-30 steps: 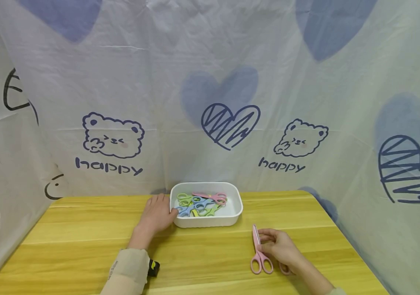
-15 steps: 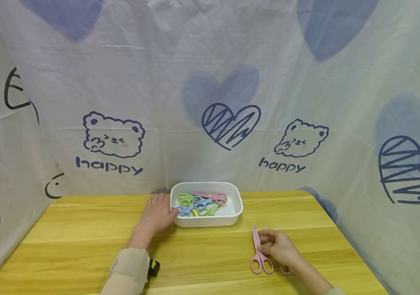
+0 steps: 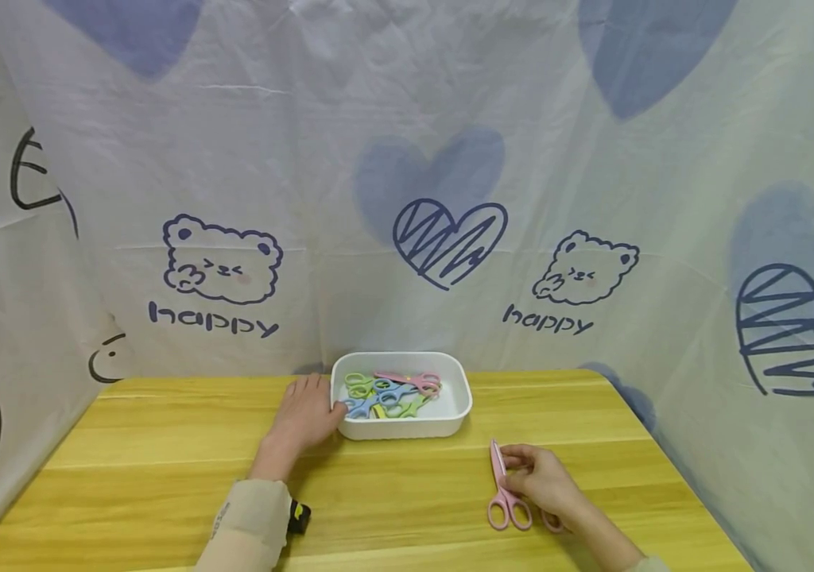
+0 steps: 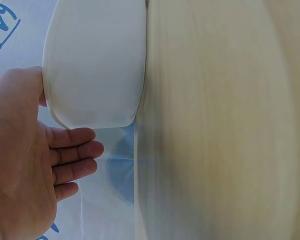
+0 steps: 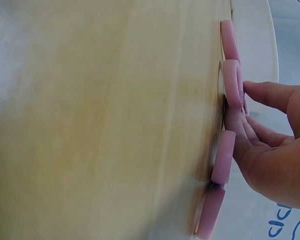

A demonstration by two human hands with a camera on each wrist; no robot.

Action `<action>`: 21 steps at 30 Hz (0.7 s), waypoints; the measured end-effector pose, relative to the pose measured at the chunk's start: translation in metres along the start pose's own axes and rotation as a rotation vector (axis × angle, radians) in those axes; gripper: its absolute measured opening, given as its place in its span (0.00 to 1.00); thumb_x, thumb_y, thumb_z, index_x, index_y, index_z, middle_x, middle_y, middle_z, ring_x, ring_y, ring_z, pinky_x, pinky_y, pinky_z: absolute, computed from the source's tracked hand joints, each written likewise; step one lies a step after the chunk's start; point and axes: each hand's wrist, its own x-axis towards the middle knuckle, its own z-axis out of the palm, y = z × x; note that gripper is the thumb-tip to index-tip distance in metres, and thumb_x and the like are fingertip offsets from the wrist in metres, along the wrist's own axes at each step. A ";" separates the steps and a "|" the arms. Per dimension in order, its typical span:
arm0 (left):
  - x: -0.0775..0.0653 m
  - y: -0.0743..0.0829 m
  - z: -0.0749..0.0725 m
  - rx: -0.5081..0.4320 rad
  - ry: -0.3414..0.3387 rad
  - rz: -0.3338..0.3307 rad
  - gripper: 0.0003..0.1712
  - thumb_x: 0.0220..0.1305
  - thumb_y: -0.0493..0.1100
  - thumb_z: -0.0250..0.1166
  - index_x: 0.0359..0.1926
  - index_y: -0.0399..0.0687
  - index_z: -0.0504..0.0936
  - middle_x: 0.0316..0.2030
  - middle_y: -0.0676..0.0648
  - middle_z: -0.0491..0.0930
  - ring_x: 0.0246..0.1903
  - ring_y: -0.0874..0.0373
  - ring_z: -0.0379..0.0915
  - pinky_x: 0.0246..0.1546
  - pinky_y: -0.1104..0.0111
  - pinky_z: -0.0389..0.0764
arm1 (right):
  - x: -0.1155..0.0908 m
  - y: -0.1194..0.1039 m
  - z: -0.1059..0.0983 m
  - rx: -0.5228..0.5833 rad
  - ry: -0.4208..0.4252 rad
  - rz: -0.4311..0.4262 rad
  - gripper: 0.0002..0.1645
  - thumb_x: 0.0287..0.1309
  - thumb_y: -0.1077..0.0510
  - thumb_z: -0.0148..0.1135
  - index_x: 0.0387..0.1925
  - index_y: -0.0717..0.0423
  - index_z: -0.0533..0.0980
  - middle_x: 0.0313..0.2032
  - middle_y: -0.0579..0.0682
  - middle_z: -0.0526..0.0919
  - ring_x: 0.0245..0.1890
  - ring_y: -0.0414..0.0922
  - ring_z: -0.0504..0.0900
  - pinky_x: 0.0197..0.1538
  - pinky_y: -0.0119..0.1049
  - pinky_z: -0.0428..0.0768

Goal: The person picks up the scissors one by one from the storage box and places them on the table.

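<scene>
At the back middle of the table stands a white plastic tray [image 3: 400, 430] with several scissors [image 3: 393, 396] in green, blue and pink. My left hand [image 3: 307, 411] grips its left end, thumb over the rim, the other fingers along the outside. In the left wrist view the tray's wall [image 4: 97, 70] sits between thumb and index finger. My right hand [image 3: 546, 481] holds a pair of pink scissors [image 3: 499, 477] at the blades, handles toward me. Beneath that hand lies a second pink pair [image 3: 552, 521], mostly hidden; its handle loops [image 5: 223, 159] show in the right wrist view.
The table [image 3: 164, 477] has a yellow wood-grain top. Behind it and at both sides hangs a white cloth [image 3: 321, 175] printed with hearts and bears. A black strap with a yellow mark [image 3: 298, 517] is on the left wrist.
The tip of the pink scissors in my right hand has dropped slightly toward me since a second ago. The left hand and the tray have stayed put.
</scene>
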 end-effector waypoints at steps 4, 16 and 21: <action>0.000 0.000 0.000 -0.006 0.002 0.000 0.31 0.70 0.51 0.58 0.58 0.26 0.72 0.51 0.35 0.73 0.58 0.38 0.66 0.66 0.46 0.65 | 0.000 0.000 0.001 0.004 0.005 0.004 0.35 0.50 0.70 0.70 0.62 0.73 0.75 0.50 0.61 0.86 0.39 0.46 0.84 0.39 0.34 0.85; 0.002 -0.002 0.003 -0.001 0.006 -0.002 0.31 0.70 0.51 0.58 0.59 0.26 0.73 0.51 0.35 0.73 0.57 0.39 0.66 0.65 0.46 0.65 | -0.001 -0.002 0.001 -0.008 0.012 -0.003 0.37 0.47 0.71 0.71 0.63 0.72 0.75 0.51 0.58 0.84 0.38 0.45 0.81 0.36 0.33 0.83; 0.002 -0.002 0.004 0.008 0.006 -0.002 0.31 0.70 0.51 0.58 0.59 0.26 0.72 0.50 0.35 0.73 0.56 0.39 0.66 0.65 0.46 0.66 | -0.001 -0.001 0.002 -0.002 0.010 -0.007 0.37 0.47 0.72 0.70 0.63 0.73 0.74 0.51 0.60 0.84 0.37 0.45 0.81 0.35 0.32 0.83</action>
